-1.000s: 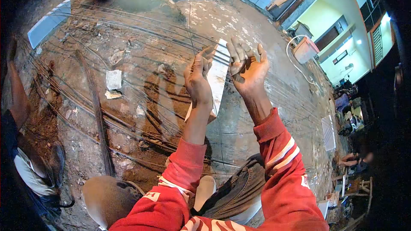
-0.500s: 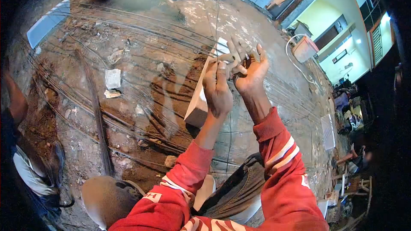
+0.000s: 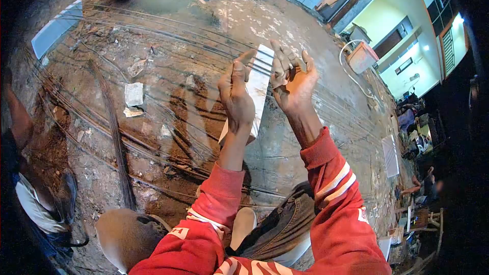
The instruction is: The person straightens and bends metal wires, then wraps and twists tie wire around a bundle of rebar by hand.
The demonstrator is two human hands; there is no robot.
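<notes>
A light touch suited work from both sides

The rods (image 3: 262, 63) crossed the block (image 3: 259, 94), which lay slanted on the ground (image 3: 285, 140) between the left hand (image 3: 236, 85) and the right hand (image 3: 295, 79); the left had thumb and forefinger raised close to the rods, while the right was turned palm up, fingers loosely curled near them; I could not tell whether either pinched anything; good handling probably meant steadying from both sides at once, keeping the rods evenly apart on the block; a hard shove seemed likely to skew them.
</notes>
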